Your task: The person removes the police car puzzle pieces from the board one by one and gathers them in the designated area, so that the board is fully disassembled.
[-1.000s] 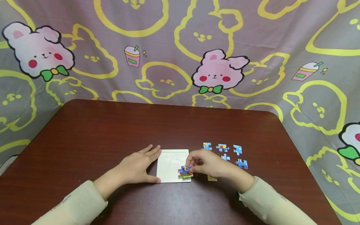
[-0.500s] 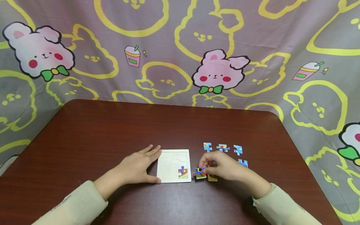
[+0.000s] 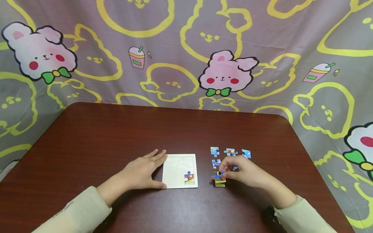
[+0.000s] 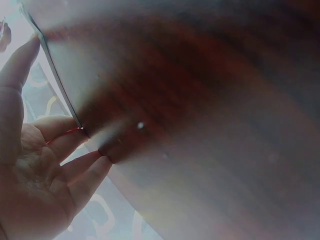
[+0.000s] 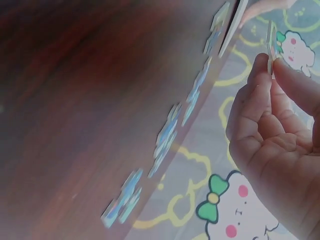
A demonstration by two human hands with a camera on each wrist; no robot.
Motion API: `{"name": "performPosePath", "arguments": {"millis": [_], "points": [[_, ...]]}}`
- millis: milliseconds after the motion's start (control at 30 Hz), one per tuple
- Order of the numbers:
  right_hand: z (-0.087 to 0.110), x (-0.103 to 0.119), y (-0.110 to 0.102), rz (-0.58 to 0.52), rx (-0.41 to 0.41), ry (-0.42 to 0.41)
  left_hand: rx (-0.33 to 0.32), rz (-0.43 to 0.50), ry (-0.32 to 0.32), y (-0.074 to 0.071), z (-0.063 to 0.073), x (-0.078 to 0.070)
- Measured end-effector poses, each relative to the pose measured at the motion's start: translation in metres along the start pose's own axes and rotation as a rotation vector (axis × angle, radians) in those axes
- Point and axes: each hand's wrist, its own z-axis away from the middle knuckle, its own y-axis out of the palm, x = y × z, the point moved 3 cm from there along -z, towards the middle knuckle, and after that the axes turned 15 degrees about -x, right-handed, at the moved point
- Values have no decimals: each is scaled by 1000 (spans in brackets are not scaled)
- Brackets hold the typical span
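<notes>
A square white puzzle tray [image 3: 175, 170] lies on the table, with one blue, red and yellow-green puzzle piece [image 3: 189, 179] in its lower right corner. My left hand [image 3: 142, 172] has its fingers extended, thumb and fingertips at the tray's left edge; the left wrist view shows the same hand [image 4: 45, 170] against that edge. To the tray's right, my right hand [image 3: 244, 170] pinches a blue and red puzzle piece [image 3: 219, 176] between thumb and fingers, overlapping another piece [image 3: 220, 185] below it. In the right wrist view the pinched piece [image 5: 271, 42] appears edge-on, above the table.
Several loose blue puzzle pieces [image 3: 214, 151] are laid out in rows right of the tray, some partly hidden by my right hand. The dark wooden table [image 3: 131, 129] extends to a patterned curtain [image 3: 172, 48] at the back.
My right hand has moved right with the pinched piece, from over the tray's lower right corner to over the loose pieces, uncovering the piece in the tray. The left hand stays put.
</notes>
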Motion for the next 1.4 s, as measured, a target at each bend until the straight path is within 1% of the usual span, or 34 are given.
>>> {"name": "performPosePath", "arguments": {"millis": [233, 433, 733, 967, 1067, 1200, 1400], "points": [[9, -8, -12, -16, -27, 37, -5, -7, -2, -1, -1, 0], [17, -14, -23, 26, -68, 35, -5, -9, 1, -2, -2, 0], [25, -21, -37, 21, -95, 96, -2, -3, 1, -1, -2, 1], [31, -28, -38, 41, -72, 146, -7, -1, 5, -2, 0, 1], [33, -31, -38, 45, -62, 140, -8, 3, 7, -3, 0, 0], [35, -33, -36, 23, -39, 128, -2, 2, 3, -3, 1, 0], [34, -34, -33, 5, -11, 119, -4, 2, 7, -2, 1, -1]]}}
